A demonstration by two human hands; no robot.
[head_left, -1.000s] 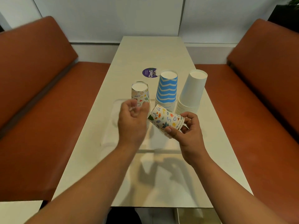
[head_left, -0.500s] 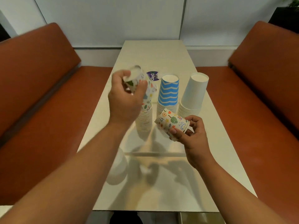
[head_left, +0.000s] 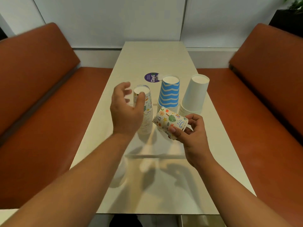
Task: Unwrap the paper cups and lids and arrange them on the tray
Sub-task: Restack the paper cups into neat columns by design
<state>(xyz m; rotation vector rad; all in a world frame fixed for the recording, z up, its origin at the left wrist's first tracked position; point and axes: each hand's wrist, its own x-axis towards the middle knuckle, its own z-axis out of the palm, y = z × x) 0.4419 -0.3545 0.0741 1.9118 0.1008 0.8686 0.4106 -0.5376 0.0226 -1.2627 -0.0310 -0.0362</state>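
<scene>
Nearest the viewer, the right hand [head_left: 191, 136] grasps a short nested batch of doodle-printed paper cups [head_left: 169, 122], thumb on the near side and fingers curled behind the rim end. The batch lies tilted, bases pointing up and left, above the near part of the clear plastic tray [head_left: 154, 155] on the pale surface [head_left: 155, 53].

The left hand [head_left: 125, 110] is released, fingers loosely spread, thumb against the side of the tall inverted stack of doodle-printed paper cups [head_left: 144, 112] standing on the tray's left part.

Farther back, a blue-and-white zigzag paper cup stack [head_left: 168, 94] stands at the tray's middle and a plain white paper cup stack [head_left: 195, 95] toward the right edge, both inverted.

Judgement: the cups are light, thin-walled and easily crushed; the rolled rims are the stiffest part. A light hold around the walls near the rim suits the batch. The tall stack could tip if nudged high up. No lids are visible.
</scene>
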